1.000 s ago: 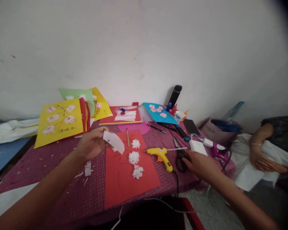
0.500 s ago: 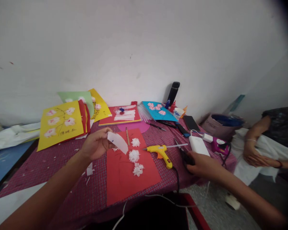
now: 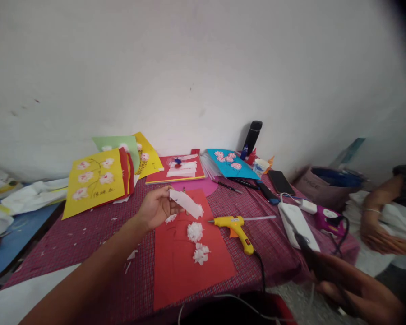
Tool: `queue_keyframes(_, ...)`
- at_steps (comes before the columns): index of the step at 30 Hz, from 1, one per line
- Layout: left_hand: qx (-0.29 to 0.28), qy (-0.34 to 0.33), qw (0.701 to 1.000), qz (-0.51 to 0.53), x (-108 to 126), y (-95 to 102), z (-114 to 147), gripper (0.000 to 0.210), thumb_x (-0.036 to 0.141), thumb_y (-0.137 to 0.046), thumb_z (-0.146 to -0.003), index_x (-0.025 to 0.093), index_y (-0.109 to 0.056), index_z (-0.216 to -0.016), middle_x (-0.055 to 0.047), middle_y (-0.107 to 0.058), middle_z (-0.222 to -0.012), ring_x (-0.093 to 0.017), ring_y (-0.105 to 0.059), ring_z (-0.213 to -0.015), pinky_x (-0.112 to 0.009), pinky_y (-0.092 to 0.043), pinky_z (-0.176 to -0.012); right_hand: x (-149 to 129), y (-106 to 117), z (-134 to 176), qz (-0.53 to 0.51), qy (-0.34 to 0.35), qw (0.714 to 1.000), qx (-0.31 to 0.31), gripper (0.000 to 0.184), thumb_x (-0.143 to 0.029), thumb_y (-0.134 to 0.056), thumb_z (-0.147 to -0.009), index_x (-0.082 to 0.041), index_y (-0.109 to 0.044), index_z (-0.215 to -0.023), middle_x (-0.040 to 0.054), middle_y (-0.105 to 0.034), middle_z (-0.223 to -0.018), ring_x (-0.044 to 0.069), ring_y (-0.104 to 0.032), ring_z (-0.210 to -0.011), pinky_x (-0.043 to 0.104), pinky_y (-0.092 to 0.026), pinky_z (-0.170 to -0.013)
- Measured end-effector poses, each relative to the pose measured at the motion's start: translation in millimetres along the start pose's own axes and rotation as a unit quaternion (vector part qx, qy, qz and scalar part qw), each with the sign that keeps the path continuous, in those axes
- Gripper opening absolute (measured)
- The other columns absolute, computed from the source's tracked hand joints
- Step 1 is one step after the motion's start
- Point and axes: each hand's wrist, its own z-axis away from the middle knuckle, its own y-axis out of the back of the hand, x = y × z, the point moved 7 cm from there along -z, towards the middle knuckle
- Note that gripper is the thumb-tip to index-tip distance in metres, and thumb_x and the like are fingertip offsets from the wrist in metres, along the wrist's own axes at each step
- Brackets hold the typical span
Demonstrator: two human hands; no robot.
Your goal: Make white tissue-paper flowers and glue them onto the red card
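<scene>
My left hand (image 3: pixel 159 207) pinches a curved white paper strip (image 3: pixel 186 203) between thumb and fingers, above the upper part of a red sheet (image 3: pixel 192 284). White ruffled paper flowers (image 3: pixel 195 231) sit on that sheet, in a column near its right side; faint dark lines are drawn beside them. At the lower right, my right hand (image 3: pixel 355 284) is closed around black-handled scissors (image 3: pixel 306 248). Their blades point up and left, over a white power bank, and are smeared by motion. A yellow glue gun (image 3: pixel 233 222) lies on its side, its nozzle over the red sheet's edge.
Yellow flower cards (image 3: pixel 94 180) lean at the left. A blue card (image 3: pixel 232 163), a paper cup (image 3: pixel 260 167) and a black bottle (image 3: pixel 253 135) are at the back. A phone (image 3: pixel 281 182), power bank (image 3: pixel 291 214) and purple socket block (image 3: pixel 329 220) lie right. Another person's hands (image 3: pixel 379 234) rest beyond.
My right hand has lifted the scissors off the table and moved right and toward me. The view has shifted slightly; my left hand still holds the strip, now covering most of the brown pencil.
</scene>
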Motion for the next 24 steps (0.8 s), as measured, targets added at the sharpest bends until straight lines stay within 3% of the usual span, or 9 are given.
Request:
queue_keyframes(2, 0.021, -0.001, 1.000, 0.014, -2, -2.8, -9, 0.008, 0.010, -0.055, -0.075, 0.017, -0.058, -0.078, -0.006, -0.070, -0.071, -0.027, -0.073, -0.065, -0.046, -0.062, -0.067, -14, -15, 0, -0.119, -0.041, 0.992, -0.024, 0.065, -0.059, -0.085, -0.060, -0.032, -0.071, -0.118, 0.0145, -0.078, -0.101, 0.035, -0.073, -0.084, 0.045, -0.058, -0.071)
queue_keyframes(5, 0.050, -0.018, 0.998, 0.034, -2, -12.0, -24, 0.011, 0.010, -0.052, -0.074, 0.017, -0.060, -0.078, -0.007, -0.069, -0.067, -0.026, -0.072, -0.064, -0.047, -0.061, -0.069, -65, -52, -5, -0.291, -0.015, 0.956, -0.042, 0.059, -0.054, -0.088, -0.062, -0.023, -0.071, -0.109, 0.0134, -0.075, -0.091, 0.027, -0.068, -0.072, 0.040, -0.056, -0.064)
queue_keyframes(9, 0.055, -0.034, 0.996, 0.056, -3, -30.4, -41, 0.010, 0.011, -0.052, -0.075, 0.017, -0.059, -0.072, -0.006, -0.068, -0.064, -0.024, -0.071, -0.064, -0.048, -0.060, -0.077, -125, -129, -1, -0.490, -0.019, 0.855, -0.169, 0.059, -0.040, -0.091, -0.067, -0.022, -0.068, -0.119, 0.0120, -0.074, -0.101, 0.023, -0.069, -0.080, 0.032, -0.053, -0.063)
queue_keyframes(13, 0.049, -0.044, 0.995, 0.076, -3, -44.0, -53, 0.010, 0.012, -0.053, -0.074, 0.018, -0.061, -0.074, -0.006, -0.069, -0.067, -0.026, -0.072, -0.070, -0.050, -0.059, -0.080, -144, -186, 14, -0.575, -0.043, 0.781, -0.242, 0.062, -0.029, -0.093, -0.067, -0.023, -0.067, -0.123, 0.0079, -0.074, -0.098, 0.021, -0.070, -0.082, 0.035, -0.053, -0.077)
queue_keyframes(20, 0.040, -0.066, 0.992, 0.102, -6, -59.0, -66, 0.008, 0.014, -0.054, -0.072, 0.017, -0.061, -0.074, -0.008, -0.071, -0.071, -0.025, -0.072, -0.073, -0.047, -0.059, -0.080, -148, -211, 34, -0.660, -0.029, 0.689, -0.298, 0.062, -0.046, -0.090, -0.071, -0.025, -0.066, -0.124, 0.0084, -0.071, -0.108, 0.026, -0.066, -0.105, 0.045, -0.046, -0.100)
queue_keyframes(24, 0.038, -0.068, 0.991, 0.109, -12, -66.9, -67, 0.006, 0.015, -0.054, -0.072, 0.018, -0.058, -0.071, -0.007, -0.069, -0.068, -0.024, -0.071, -0.069, -0.045, -0.060, -0.078, -149, -219, 38, -0.673, -0.042, 0.673, -0.303, 0.051, -0.046, -0.088, -0.074, -0.027, -0.069, -0.118, 0.0058, -0.070, -0.104, 0.025, -0.067, -0.102, 0.045, -0.048, -0.095)
